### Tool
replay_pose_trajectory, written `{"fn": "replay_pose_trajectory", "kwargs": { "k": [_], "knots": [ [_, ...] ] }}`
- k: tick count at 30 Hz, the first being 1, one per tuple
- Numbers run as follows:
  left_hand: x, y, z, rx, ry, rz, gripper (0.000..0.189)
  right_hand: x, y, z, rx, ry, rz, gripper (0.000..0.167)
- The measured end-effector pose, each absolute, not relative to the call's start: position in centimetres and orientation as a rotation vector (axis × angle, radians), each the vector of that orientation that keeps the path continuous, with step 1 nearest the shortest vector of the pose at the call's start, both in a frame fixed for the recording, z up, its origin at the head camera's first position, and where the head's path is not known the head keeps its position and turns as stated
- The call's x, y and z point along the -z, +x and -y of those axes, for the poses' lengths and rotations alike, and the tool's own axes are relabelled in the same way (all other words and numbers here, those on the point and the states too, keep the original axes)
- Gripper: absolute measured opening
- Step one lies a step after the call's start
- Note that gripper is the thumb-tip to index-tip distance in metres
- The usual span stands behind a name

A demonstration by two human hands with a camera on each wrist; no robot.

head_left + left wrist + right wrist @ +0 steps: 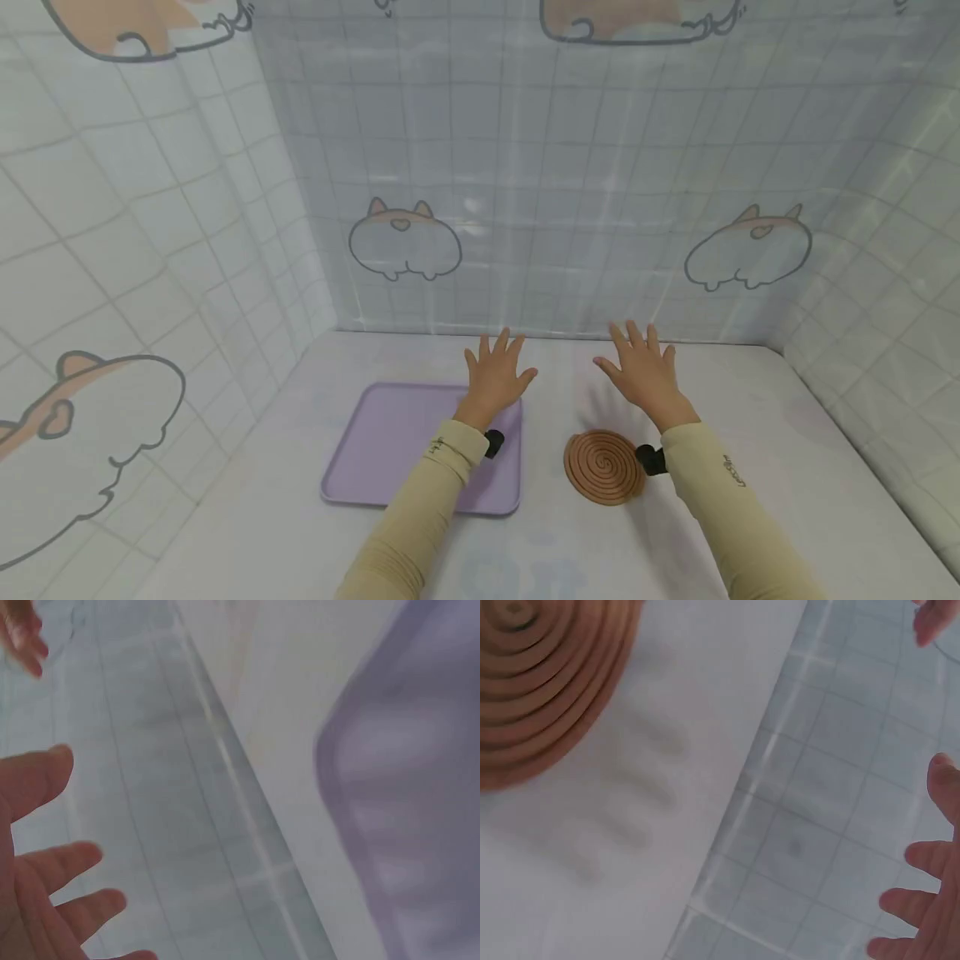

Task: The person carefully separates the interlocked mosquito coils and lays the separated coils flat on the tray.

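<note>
My left hand (495,377) is held out above the right part of a light purple tray (397,442), its fingers spread and holding nothing. My right hand (643,373), also with spread fingers, hovers beyond a brown coil (603,467) wound in a flat spiral on the table. In the left wrist view, the left hand (45,877) shows its thumb and fingers apart, with the rim of the tray (330,757) to the right. The right wrist view has the right hand (930,885) empty, and its finger shadows fall on the table near the brown coil (555,697).
A white table (247,533) bears the tray and the coil. Tile-patterned sheets with cartoon dog prints form a back wall (570,192), a left wall (150,208) and a right wall (885,350) around it.
</note>
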State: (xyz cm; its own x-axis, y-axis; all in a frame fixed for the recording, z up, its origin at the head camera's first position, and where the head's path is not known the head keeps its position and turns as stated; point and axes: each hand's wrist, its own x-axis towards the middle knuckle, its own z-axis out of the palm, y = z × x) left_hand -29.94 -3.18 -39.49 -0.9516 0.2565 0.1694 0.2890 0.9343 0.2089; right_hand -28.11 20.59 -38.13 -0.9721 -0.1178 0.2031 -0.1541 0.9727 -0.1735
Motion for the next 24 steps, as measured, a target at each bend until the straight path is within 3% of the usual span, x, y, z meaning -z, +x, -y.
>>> {"fn": "replay_pose_trajectory", "kwargs": {
  "k": [15,24],
  "knots": [
    [43.0,-24.7,-1.7,0.256,-0.750,3.022,0.063,42.8,-21.4,-21.5,-0.051,0.470,2.887,0.072],
    [44.9,-22.4,-3.2,0.087,-0.808,3.026,0.071,45.0,-19.3,-21.6,-0.060,0.449,3.010,0.082]
  ]
}}
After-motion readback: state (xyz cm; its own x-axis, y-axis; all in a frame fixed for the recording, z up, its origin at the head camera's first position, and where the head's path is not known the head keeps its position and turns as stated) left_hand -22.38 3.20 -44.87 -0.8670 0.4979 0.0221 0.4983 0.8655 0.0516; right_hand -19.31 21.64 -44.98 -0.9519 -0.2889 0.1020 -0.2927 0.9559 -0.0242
